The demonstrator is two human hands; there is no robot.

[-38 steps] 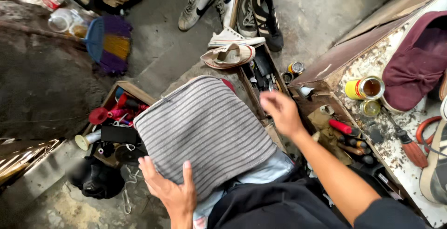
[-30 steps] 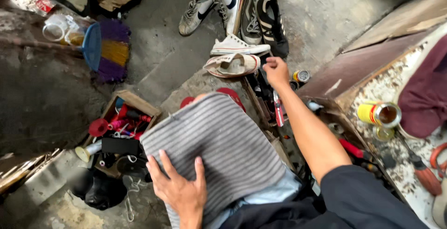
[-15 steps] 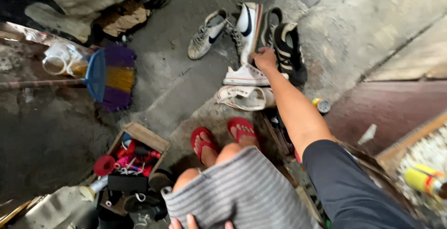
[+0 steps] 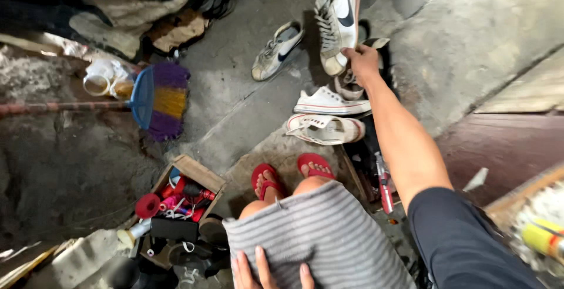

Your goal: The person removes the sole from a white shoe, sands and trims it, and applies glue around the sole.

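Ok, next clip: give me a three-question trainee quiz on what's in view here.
1. True or false: the right hand grips a white high-top sneaker.
2. Where does the left hand rest? A) broom B) striped cloth C) wooden box
3. What colour are the sandals on the feet?

Key: 1 true; 2 B, the striped cloth on the lap; 3 red.

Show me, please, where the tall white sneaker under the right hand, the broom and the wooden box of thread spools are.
Tall white sneaker (image 4: pixel 338 22), head view: on its side panel.
Broom (image 4: pixel 167 101), head view: on the purple and yellow bristles.
Wooden box of thread spools (image 4: pixel 200 172), head view: on its far wooden rim.
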